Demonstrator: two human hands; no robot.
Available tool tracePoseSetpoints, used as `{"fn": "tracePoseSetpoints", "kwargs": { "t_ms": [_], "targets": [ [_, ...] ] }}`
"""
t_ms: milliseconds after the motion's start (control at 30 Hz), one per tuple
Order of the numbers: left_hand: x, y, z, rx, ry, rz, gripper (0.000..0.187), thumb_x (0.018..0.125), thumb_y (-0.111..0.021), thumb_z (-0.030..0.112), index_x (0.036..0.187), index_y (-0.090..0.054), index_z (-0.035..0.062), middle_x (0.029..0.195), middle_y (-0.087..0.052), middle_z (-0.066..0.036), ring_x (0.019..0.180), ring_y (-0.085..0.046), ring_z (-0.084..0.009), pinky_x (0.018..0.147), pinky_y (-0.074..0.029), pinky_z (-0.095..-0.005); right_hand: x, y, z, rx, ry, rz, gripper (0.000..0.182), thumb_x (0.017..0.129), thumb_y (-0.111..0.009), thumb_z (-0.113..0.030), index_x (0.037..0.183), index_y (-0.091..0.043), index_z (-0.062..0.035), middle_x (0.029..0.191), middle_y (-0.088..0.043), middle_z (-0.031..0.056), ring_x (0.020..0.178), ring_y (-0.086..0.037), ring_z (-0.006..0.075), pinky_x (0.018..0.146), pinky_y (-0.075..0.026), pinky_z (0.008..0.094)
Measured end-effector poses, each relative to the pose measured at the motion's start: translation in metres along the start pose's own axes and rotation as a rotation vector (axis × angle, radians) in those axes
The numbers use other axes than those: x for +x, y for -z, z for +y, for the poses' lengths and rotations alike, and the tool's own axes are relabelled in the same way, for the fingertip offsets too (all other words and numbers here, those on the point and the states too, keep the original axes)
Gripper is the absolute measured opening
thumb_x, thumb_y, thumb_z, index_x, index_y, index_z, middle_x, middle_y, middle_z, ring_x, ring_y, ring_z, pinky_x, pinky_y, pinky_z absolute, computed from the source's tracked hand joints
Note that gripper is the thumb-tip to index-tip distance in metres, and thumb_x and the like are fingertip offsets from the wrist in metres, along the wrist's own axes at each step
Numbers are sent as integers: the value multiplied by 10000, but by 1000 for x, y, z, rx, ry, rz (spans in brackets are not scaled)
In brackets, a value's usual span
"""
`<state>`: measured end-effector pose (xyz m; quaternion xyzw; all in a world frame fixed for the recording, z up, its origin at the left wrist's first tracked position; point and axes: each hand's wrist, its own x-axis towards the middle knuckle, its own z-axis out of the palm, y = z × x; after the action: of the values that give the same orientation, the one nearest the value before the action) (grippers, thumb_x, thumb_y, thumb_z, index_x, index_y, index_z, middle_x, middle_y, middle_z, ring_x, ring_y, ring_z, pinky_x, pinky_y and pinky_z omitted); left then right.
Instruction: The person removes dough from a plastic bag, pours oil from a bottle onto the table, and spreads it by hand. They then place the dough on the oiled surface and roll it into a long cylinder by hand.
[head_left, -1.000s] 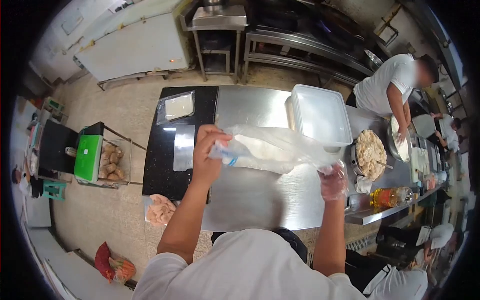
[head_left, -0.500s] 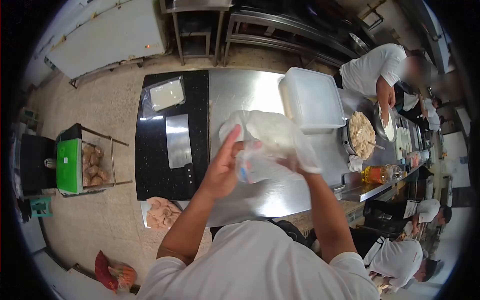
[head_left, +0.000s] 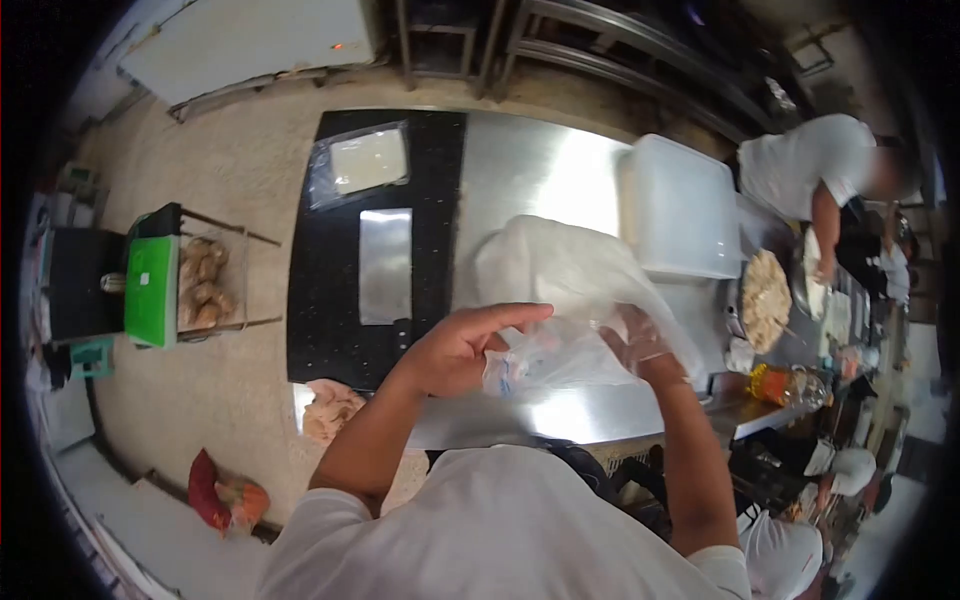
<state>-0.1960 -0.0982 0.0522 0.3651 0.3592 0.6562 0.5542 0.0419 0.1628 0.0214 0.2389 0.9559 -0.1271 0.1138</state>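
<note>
A translucent plastic bag with something white and bulky in it lies on the steel table in front of me. My left hand grips the bag's near left edge, its index finger stretched out across the plastic and the other fingers curled. Clear film partly covers my right hand, whose bent fingers hold the near right side of the bag. Blue and red print shows on the bag close to my left hand. What exactly the white contents are, I cannot make out.
A cleaver and a packaged white slab lie on the black board. Behind the bag stands a lidded plastic bin. To the right are a pan of pale food, an oil bottle and a co-worker.
My view has shifted, so the table sits further right. The bag's white bulk lies more spread out, and my right hand shows more clearly through the film.
</note>
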Motion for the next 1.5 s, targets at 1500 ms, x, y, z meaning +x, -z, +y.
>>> {"fn": "tracePoseSetpoints", "kwargs": {
  "t_ms": [1500],
  "targets": [
    [57,20,-133,1277,-429,519,599,853,-688,310,1380,-549,63,1482,-385,-280,1311,-418,-486,1111,-322,-600,36,-65,-20,-86,-288,-279,512,964,-547,-437,1374,-615,-138,1418,-585,153,1353,-501,334,1155,-332,504]
  ]
}}
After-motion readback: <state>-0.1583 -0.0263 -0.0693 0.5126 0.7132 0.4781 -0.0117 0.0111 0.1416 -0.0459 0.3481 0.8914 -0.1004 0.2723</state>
